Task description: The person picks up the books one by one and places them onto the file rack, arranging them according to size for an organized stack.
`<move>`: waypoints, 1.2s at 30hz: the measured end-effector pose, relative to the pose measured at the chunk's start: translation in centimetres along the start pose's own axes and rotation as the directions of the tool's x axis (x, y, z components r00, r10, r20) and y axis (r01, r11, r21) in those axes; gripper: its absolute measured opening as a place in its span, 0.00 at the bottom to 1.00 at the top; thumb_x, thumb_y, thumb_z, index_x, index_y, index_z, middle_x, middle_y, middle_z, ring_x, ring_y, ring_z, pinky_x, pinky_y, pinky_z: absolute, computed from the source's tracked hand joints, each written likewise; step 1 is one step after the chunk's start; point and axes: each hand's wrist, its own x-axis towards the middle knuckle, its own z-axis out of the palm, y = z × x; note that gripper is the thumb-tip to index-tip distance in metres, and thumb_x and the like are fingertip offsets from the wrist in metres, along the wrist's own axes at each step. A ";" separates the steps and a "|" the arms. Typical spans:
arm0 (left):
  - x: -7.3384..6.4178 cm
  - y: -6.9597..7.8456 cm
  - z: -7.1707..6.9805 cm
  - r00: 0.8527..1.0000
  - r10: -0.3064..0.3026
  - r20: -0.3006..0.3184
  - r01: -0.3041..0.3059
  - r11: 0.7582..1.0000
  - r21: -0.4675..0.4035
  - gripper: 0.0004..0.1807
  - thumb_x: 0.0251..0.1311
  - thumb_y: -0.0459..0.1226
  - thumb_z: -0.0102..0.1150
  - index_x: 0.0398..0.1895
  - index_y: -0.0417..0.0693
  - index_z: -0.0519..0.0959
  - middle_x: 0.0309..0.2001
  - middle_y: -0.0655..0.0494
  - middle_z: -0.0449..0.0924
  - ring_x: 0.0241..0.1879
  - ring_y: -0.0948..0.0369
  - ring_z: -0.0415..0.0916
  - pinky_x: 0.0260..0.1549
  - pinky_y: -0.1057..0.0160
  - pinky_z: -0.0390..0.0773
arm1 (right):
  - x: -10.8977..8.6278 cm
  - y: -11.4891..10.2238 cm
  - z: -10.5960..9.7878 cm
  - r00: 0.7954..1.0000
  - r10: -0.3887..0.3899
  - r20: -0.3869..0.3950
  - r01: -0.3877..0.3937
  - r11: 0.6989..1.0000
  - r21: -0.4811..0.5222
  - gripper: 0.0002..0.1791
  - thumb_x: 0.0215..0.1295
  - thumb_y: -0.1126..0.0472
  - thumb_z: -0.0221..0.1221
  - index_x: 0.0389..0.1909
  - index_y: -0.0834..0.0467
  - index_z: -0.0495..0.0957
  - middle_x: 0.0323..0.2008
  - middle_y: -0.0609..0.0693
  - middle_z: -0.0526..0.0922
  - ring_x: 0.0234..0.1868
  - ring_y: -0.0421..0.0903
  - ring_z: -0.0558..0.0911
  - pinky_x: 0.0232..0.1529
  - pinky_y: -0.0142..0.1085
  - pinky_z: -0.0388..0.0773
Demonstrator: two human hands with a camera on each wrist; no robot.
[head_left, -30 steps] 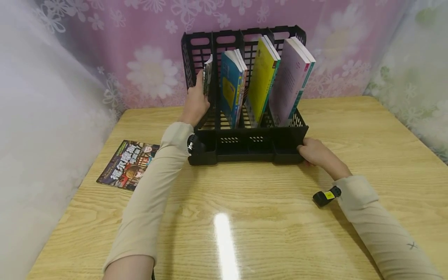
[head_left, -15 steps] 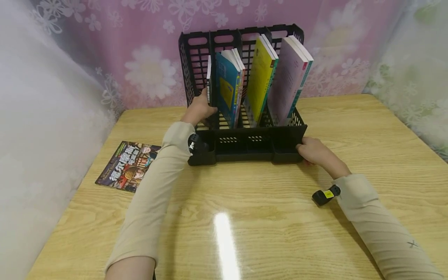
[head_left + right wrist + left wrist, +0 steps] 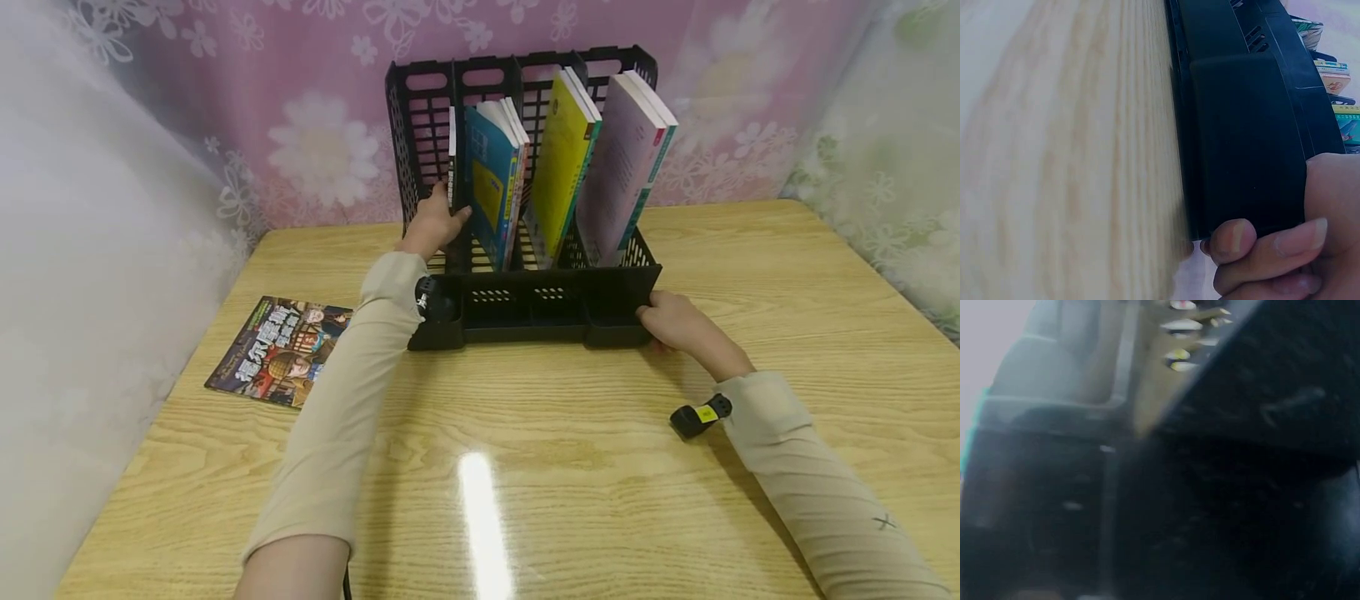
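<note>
A black plastic book rack stands on the table, with books upright in its slots. In its leftmost slot is a thin book with a dark spine and white page edges. My left hand is at the lower part of that spine, thumb spread to the right and fingers on the left side. Most of those fingertips are hidden. My right hand grips the rack's front right corner. In the right wrist view, its fingers curl at the end of the black rack. The left wrist view is dark and blurred.
A comic-style book lies flat on the table at left, partly behind the left sleeve. Further slots hold blue, yellow and pale purple books. A flowered curtain hangs behind the wooden table.
The thin book has gone from tilted to upright against the slot's right side. My left hand has shifted lower on its spine, its thumb now out to the right. The right hand stays put.
</note>
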 end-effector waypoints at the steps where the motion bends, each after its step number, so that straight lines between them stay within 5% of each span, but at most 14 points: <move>1: 0.1 0.0 0.1 1.000 -0.007 -0.002 0.007 1.000 -0.010 0.39 0.72 0.49 0.45 0.77 0.48 0.40 0.74 0.42 0.51 0.72 0.48 0.50 0.67 0.49 0.55 | 0.0 0.0 0.0 1.000 0.002 0.001 -0.002 1.000 0.003 0.17 0.70 0.61 0.37 0.39 0.73 0.66 0.15 0.54 0.75 0.14 0.46 0.71 0.21 0.38 0.67; 4: 0.3 0.1 0.3 1.000 -0.028 -0.002 0.028 0.999 -0.022 0.38 0.73 0.48 0.43 0.77 0.47 0.40 0.74 0.43 0.50 0.73 0.49 0.50 0.67 0.51 0.55 | 0.0 -0.1 0.0 1.000 -0.001 0.006 0.001 1.000 0.012 0.17 0.70 0.61 0.37 0.39 0.73 0.66 0.15 0.54 0.75 0.14 0.46 0.71 0.21 0.38 0.68; 21: 0.8 -0.9 0.3 0.997 0.078 0.014 -0.078 0.997 -0.001 0.38 0.74 0.52 0.39 0.78 0.52 0.37 0.75 0.43 0.48 0.73 0.48 0.49 0.68 0.50 0.53 | 0.0 0.1 -0.1 1.000 0.015 -0.003 -0.015 1.000 0.011 0.17 0.69 0.61 0.37 0.39 0.73 0.66 0.15 0.54 0.75 0.14 0.46 0.72 0.22 0.38 0.68; 28: -0.6 -1.9 -0.5 0.995 0.088 0.046 -0.086 0.996 -0.037 0.42 0.70 0.55 0.46 0.77 0.49 0.42 0.72 0.41 0.56 0.67 0.46 0.61 0.55 0.49 0.73 | 0.0 0.2 0.2 1.000 0.019 0.009 -0.019 0.999 0.026 0.17 0.69 0.61 0.37 0.40 0.73 0.66 0.15 0.54 0.76 0.14 0.46 0.73 0.21 0.37 0.68; 36: -1.7 -2.0 -1.9 0.983 0.182 0.001 -0.181 0.977 0.109 0.41 0.69 0.51 0.50 0.76 0.42 0.47 0.73 0.40 0.53 0.71 0.46 0.53 0.66 0.49 0.58 | 0.1 0.4 -0.1 1.000 0.025 0.010 -0.025 1.000 0.009 0.18 0.69 0.60 0.36 0.39 0.72 0.66 0.15 0.54 0.75 0.14 0.47 0.72 0.22 0.38 0.68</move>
